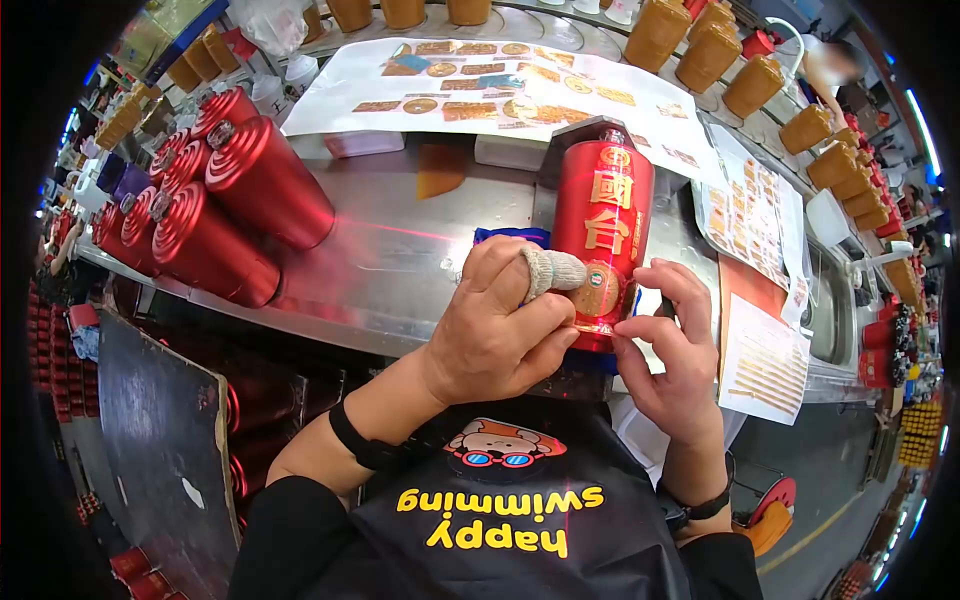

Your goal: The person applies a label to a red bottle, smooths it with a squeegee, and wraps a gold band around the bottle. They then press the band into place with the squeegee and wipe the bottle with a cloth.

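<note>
A red bottle [625, 200] with gold characters and a round gold emblem lies on a dark holder [565, 138], its base toward me. My left hand [505, 315] wears a knitted cover on one finger, which presses beside the emblem; its thumb touches the bottle's lower edge. My right hand [672, 345] is at the bottle's lower right, thumb and fingers bent close to the edge. A small dark thing shows between its fingers, too unclear to name. Blue cloth [512, 237] lies under the bottle.
Several red bottles [262, 180] stand at the left of the metal table [400, 270]. Sheets of gold labels [350, 85] lie behind and at the right [765, 360]. Brown bottles [755, 85] line a conveyor. A sink [830, 320] is at right. A person [825, 70] is at the far right.
</note>
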A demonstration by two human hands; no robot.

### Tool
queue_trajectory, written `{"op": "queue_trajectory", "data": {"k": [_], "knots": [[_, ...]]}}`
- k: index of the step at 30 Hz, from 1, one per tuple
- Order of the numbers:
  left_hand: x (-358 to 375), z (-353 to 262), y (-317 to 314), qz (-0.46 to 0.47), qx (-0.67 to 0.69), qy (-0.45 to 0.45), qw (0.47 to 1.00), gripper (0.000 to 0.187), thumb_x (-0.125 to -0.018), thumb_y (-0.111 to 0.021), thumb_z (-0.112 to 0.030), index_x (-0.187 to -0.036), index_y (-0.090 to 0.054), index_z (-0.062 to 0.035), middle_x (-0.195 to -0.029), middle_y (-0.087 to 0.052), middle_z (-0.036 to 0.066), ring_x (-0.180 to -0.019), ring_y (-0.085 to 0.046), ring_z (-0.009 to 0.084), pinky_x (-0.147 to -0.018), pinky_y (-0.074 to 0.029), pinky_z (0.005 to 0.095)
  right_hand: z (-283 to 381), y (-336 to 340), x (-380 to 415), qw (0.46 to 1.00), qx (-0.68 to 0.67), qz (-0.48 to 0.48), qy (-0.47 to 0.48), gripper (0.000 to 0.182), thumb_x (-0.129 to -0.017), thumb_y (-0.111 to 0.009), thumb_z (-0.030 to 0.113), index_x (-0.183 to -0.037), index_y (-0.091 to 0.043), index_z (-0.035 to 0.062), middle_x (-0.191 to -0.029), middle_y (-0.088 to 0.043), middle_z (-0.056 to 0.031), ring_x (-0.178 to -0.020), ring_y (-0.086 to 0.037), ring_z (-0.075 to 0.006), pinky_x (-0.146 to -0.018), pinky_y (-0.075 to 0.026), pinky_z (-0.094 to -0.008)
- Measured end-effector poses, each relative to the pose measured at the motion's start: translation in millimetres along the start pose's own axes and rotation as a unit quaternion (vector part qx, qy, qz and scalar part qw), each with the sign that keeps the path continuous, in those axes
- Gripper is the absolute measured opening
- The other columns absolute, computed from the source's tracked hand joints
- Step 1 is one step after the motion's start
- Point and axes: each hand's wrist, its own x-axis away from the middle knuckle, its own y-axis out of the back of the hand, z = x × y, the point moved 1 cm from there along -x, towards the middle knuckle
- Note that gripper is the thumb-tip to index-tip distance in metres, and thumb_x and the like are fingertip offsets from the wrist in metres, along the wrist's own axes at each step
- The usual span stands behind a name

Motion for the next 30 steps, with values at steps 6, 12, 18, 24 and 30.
{"op": "queue_trajectory", "data": {"k": [6, 12, 18, 24, 30], "knots": [[2.0, 3.4, 6.1, 0.007, 0.054, 0.025, 0.998, 0.021, -0.080, -0.074, -0.022, -0.091, -0.063, -0.0071, -0.112, -0.062, 0.015, -0.101, -0.054, 0.0352, -0.090, -0.042, 0.0469, 0.1, 5.9, 1.8, 1.000, 0.025, 0.013, -0.002, 0.025, -0.065, -0.074, -0.005, -0.085, -0.065, 0.0053, -0.125, -0.057, -0.0163, -0.120, -0.052, -0.0415, -0.097, -0.046, -0.0479], [11.9, 8.3, 3.3, -0.020, 0.095, 0.131, 0.987, 0.028, -0.092, -0.067, -0.029, -0.103, -0.060, -0.0042, -0.108, -0.061, 0.015, -0.097, -0.052, 0.0357, -0.089, -0.041, 0.0430, -2.5, 10.0, 3.8, 1.000, 0.023, -0.003, -0.006, 0.026, -0.066, -0.074, -0.004, -0.089, -0.066, 0.0056, -0.125, -0.057, -0.0164, -0.120, -0.052, -0.0411, -0.097, -0.046, -0.0481], [13.8, 9.6, -12.1, -0.032, 0.139, 0.204, 0.969, 0.050, -0.094, -0.064, -0.039, -0.124, -0.049, -0.0011, -0.115, -0.055, 0.017, -0.100, -0.048, 0.0345, -0.094, -0.038, 0.0438, 5.1, 5.0, 1.1, 0.999, -0.019, 0.026, 0.014, 0.034, -0.070, -0.077, 0.000, -0.103, -0.070, 0.0062, -0.126, -0.056, -0.0178, -0.120, -0.052, -0.0418, -0.098, -0.046, -0.0486], [20.9, 14.4, -14.6, 0.014, 0.123, 0.207, 0.971, 0.057, -0.091, -0.069, -0.038, -0.130, -0.047, -0.0028, -0.119, -0.054, 0.018, -0.105, -0.049, 0.0360, -0.097, -0.038, 0.0450, -2.9, 8.2, 2.8, 0.999, 0.002, 0.036, 0.039, 0.034, -0.071, -0.078, 0.004, -0.104, -0.071, 0.0061, -0.127, -0.056, -0.0186, -0.119, -0.052, -0.0421, -0.097, -0.046, -0.0486], [21.1, 16.0, -13.0, 0.016, 0.128, 0.188, 0.974, 0.056, -0.090, -0.070, -0.037, -0.129, -0.048, -0.0028, -0.117, -0.054, 0.018, -0.108, -0.050, 0.0360, -0.099, -0.038, 0.0447, 0.7, 7.8, 1.1, 1.000, -0.011, 0.025, 0.011, 0.028, -0.072, -0.080, 0.007, -0.098, -0.071, 0.0054, -0.127, -0.056, -0.0190, -0.119, -0.052, -0.0416, -0.097, -0.046, -0.0486]]}}
